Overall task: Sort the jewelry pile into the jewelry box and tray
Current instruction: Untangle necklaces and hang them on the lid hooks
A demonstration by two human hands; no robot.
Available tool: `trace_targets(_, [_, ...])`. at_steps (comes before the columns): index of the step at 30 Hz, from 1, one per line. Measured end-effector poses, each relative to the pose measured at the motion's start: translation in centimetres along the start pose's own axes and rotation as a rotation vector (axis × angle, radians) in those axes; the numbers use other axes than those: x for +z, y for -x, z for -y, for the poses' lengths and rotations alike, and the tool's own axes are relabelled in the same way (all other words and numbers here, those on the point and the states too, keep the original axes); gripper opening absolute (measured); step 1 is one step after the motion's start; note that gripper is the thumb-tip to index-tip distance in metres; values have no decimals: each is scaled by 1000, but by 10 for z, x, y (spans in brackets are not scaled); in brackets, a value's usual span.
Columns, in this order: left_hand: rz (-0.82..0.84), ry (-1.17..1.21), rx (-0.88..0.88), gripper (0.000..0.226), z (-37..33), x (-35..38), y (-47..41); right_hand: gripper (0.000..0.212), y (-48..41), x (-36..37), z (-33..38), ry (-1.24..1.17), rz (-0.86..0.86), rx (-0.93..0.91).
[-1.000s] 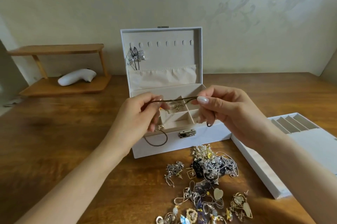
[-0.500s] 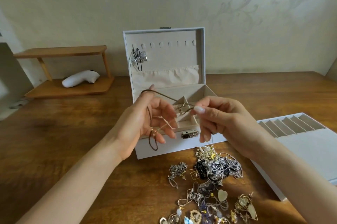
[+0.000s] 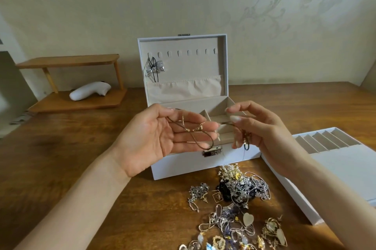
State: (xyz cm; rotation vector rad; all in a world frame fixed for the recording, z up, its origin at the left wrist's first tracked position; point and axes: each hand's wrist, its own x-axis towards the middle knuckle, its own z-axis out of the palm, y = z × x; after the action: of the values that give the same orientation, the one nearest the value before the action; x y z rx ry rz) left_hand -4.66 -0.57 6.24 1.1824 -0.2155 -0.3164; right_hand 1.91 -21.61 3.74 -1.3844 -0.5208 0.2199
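Left hand (image 3: 154, 137): palm up, fingers straight and relaxed, gripping nothing. The cord necklace (image 3: 190, 132) lies looped across those fingers, above the jewelry box (image 3: 183, 166) front edge. Its slack runs roughly 9-to-3 to the right hand (image 3: 262, 133), which seems to pinch the beaded end under the thumb.

Lid hooks (image 3: 188, 52) at 12 o'clock from both hands, left hand slightly nearer. Pile (image 3: 240, 190) at 6 o'clock, tray (image 3: 345, 166) at 3. Likely next: hang the cord, so lift toward 12.

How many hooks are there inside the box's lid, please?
8 hooks, in one row across the upper lid; a necklace hangs at the row's left end. None seems hidden.
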Motion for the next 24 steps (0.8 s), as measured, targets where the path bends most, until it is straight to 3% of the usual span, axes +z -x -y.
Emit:
trace_targets(5, [59,27,-14,55,2,-4,-2,22,5,8,-5,186,27,-161])
trace_targets(12, [58,33,-48,53,9,-2,-4,15,5,15,-11,609,8,-678])
trace_targets(18, [-6,-10,-92,52,12,0,-6,16,1,9,-14,746,58,-674])
trace_targets(24, [-103,-167,-79,41,14,5,-7,7,3,12,-18,746,-19,-681])
